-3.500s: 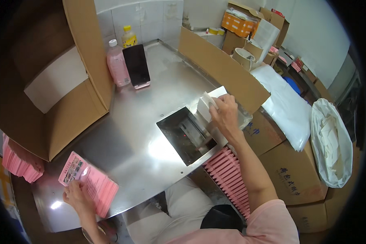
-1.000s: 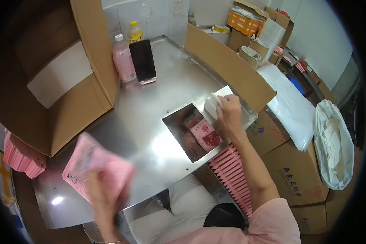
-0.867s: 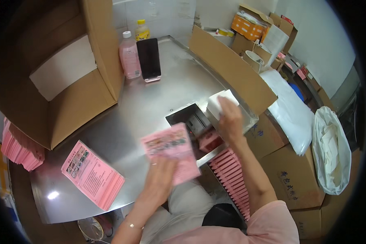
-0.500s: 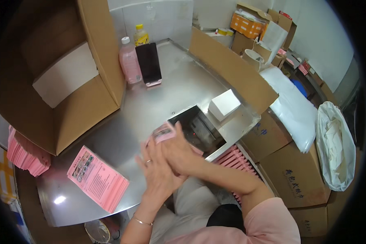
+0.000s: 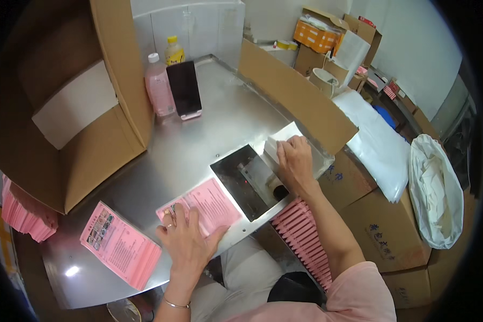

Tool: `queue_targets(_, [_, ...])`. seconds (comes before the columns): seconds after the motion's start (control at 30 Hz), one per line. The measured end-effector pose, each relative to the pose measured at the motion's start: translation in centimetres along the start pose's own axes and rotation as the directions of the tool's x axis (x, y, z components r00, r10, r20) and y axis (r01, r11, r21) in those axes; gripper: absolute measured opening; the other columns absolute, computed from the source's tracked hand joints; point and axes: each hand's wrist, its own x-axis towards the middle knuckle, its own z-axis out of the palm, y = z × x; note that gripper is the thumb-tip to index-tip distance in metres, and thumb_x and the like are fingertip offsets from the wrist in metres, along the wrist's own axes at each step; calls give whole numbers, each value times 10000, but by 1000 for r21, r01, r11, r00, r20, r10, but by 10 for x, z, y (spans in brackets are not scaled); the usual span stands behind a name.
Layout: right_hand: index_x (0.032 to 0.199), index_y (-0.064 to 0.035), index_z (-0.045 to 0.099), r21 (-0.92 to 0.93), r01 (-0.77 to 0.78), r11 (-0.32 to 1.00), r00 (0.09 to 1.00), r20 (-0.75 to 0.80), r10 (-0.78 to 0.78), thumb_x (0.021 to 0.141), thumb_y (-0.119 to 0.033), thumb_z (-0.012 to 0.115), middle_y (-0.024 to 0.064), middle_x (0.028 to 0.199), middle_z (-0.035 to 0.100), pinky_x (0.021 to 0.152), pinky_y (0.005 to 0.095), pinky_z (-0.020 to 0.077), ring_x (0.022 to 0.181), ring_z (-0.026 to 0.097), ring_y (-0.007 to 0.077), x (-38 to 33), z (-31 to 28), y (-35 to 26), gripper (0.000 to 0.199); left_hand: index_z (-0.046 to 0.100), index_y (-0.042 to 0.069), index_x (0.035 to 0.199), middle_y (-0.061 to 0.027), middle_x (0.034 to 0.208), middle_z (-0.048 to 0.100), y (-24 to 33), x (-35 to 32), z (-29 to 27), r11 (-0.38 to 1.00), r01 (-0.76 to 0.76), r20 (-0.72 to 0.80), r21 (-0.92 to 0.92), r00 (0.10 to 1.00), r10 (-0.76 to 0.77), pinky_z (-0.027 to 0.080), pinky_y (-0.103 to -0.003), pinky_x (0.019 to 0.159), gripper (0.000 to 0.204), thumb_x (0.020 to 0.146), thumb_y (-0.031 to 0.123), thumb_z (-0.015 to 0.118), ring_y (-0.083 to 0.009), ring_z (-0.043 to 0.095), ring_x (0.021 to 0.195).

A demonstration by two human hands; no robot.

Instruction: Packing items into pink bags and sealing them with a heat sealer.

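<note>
A pink printed packet (image 5: pixel 214 201) lies flat on the metal table beside a dark rectangular opening (image 5: pixel 239 174). My left hand (image 5: pixel 188 236) rests on this packet with its fingers spread. On the opening's other side, my right hand (image 5: pixel 296 161) is closed on part of a white block (image 5: pixel 272 149) that looks like stacked paper. The hand covers much of the block. A neat stack of pink printed packets (image 5: pixel 121 247) lies to the left, apart from my hands.
A large open carton (image 5: pixel 107 129) stands on the left. A phone on a stand (image 5: pixel 185 90) and a pink bottle (image 5: pixel 160 88) are at the back. A cardboard flap (image 5: pixel 295 94) edges the table. Below right sits a row of pink packets (image 5: pixel 306 236) near brown cartons (image 5: pixel 383 231).
My hands have separated. The pink packet between them now lies flat under my left hand, while my right hand has moved right onto the white block. The view has shifted slightly.
</note>
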Motion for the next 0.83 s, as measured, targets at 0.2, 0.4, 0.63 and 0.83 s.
queue_targets(0.2, [1014,-12,701,91,42,995,996,-83,-34,866,-104,681,129,902,576,798,419,471,894,560,309,-7,1,9,176,643,53,1089,-176,1169,557,8,-2,1,1000,27,136,15,990,-29,369,-474,816,513,835,494,706,-344,489,990])
queue_targets(0.4, [1055,-5,706,82,35,996,999,-2,-34,855,-103,689,147,914,585,795,425,471,897,565,310,-2,-5,7,223,633,70,1045,-138,1127,566,7,1,3,994,-80,56,-78,995,85,372,-451,752,522,810,529,717,-319,501,909])
queue_targets(0.63, [1193,-13,661,97,51,994,995,-95,-42,815,7,606,175,992,633,885,430,481,970,598,342,-4,-4,18,382,623,30,1032,-164,1049,537,11,3,18,985,-94,63,-145,993,104,394,-445,750,473,797,419,752,-337,496,899])
queue_targets(0.83, [1292,-21,605,365,416,833,908,-118,-401,846,54,521,218,1229,643,1031,467,475,1202,591,386,-32,-2,-49,459,609,43,1151,-178,1055,534,3,-2,5,915,-71,154,-398,978,142,434,-474,814,520,744,317,780,-333,523,962])
